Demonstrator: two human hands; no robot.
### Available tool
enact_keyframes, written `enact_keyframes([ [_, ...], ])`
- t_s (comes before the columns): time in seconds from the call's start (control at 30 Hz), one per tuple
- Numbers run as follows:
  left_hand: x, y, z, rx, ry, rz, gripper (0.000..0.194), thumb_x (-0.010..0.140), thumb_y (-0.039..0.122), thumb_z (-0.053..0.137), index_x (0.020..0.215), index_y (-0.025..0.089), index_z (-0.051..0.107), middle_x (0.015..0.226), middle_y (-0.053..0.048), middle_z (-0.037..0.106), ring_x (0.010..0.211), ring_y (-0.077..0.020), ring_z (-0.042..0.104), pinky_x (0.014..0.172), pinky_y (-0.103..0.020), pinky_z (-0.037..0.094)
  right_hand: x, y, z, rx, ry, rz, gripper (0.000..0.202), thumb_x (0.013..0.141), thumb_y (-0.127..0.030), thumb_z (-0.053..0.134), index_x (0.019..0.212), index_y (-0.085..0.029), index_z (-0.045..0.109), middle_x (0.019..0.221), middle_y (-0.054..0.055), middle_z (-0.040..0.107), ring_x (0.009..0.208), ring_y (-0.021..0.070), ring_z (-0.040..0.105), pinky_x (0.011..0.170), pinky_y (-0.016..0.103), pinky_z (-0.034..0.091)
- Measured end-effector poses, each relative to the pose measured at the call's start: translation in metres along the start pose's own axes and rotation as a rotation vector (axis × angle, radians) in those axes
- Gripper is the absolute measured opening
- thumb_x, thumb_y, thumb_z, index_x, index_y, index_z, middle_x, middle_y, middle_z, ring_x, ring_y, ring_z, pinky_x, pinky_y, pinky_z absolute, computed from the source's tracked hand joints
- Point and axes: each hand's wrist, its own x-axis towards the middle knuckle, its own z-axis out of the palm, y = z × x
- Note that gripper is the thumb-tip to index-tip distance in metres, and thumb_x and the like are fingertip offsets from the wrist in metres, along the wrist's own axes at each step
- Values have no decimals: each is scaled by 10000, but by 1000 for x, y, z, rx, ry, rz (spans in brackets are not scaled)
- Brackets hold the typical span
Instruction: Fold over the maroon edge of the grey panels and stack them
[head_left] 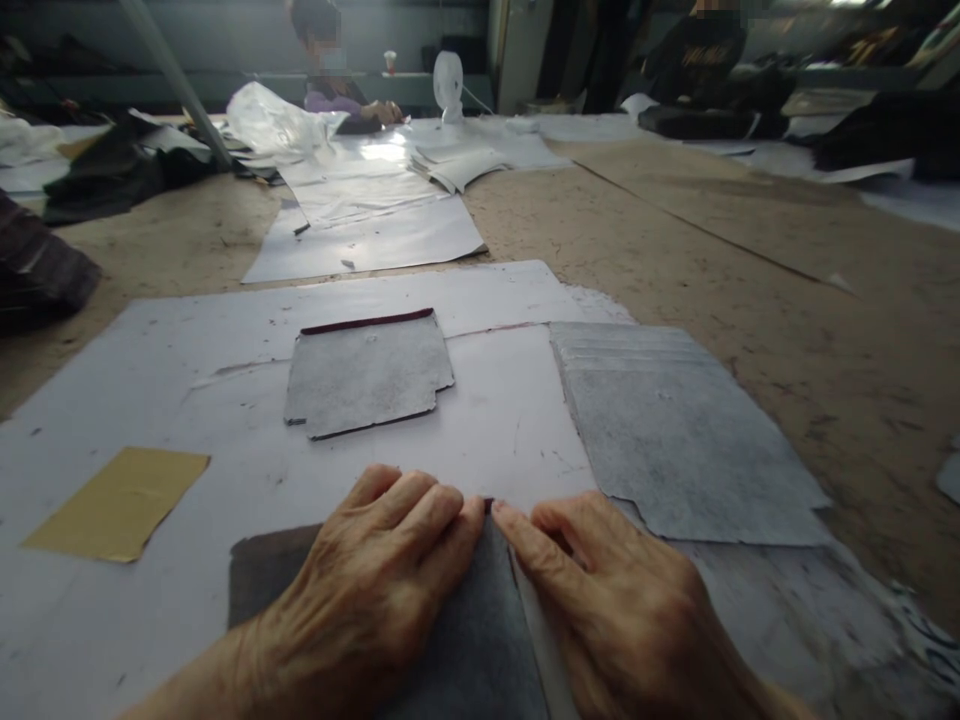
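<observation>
A grey sheet (480, 630) lies in front of me with a dark red strip (488, 506) showing at its top edge. My left hand (397, 560) rests on this sheet, fingers bent and held together, fingertips by the strip. From the right, my right hand (615, 580) touches the same edge with its index fingertip, its other fingers curled. Both hands seem to pinch the folded edge, though the fingertips partly hide it. Beyond them lies a grey piece (367, 375) with a dark red strip along its top. To the right sits a stack of grey pieces (682, 430).
White paper (247, 420) covers the brown table (637, 220). A yellow-brown card (124, 503) lies at left. Farther off are white sheets (367, 235), clear plastic, a slanted pole (176, 80), a small white fan (448, 85) and two people across the table.
</observation>
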Motion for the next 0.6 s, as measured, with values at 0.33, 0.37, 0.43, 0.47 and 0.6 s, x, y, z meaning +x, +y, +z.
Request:
enact_keyframes([
  [0.33, -6, -8, 0, -71, 25, 9, 269, 889, 113, 389, 1105, 86, 546, 904, -69, 583, 819, -165, 497, 755, -353, 363, 0, 1, 0, -56, -66, -40, 319, 828, -56, 370, 1040, -35, 608, 769, 95, 527, 700, 174, 473, 559, 285, 434],
  [0.37, -8, -11, -2, -81, 31, 15, 272, 882, 96, 394, 1110, 86, 543, 909, -70, 582, 820, -162, 498, 759, -350, 370, 0, 1, -1, -62, -75, -48, 320, 831, -58, 367, 1039, -37, 610, 765, 94, 526, 694, 173, 472, 554, 286, 431],
  [0.43, -15, -17, -9, -85, 22, 24, 290, 866, 61, 405, 1124, 87, 534, 918, -73, 578, 825, -156, 500, 757, -339, 388, 0, 1, -1, -99, -79, -70, 332, 841, -57, 350, 1045, -46, 612, 766, 93, 534, 682, 170, 475, 549, 290, 431],
  [0.47, -19, -20, -13, -80, 4, 22, 304, 858, 50, 412, 1137, 89, 528, 922, -75, 575, 831, -156, 502, 753, -332, 397, 0, 1, -1, -130, -78, -83, 345, 844, -50, 336, 1052, -51, 612, 783, 98, 546, 691, 173, 486, 559, 298, 438],
  [0.6, -30, -28, -23, -78, -7, 10, 338, 849, 38, 423, 1170, 93, 513, 915, -77, 566, 849, -151, 505, 734, -306, 430, 0, 1, 3, -211, -25, -153, 379, 864, -22, 281, 1053, -56, 608, 1052, 134, 582, 974, 245, 522, 746, 389, 449],
])
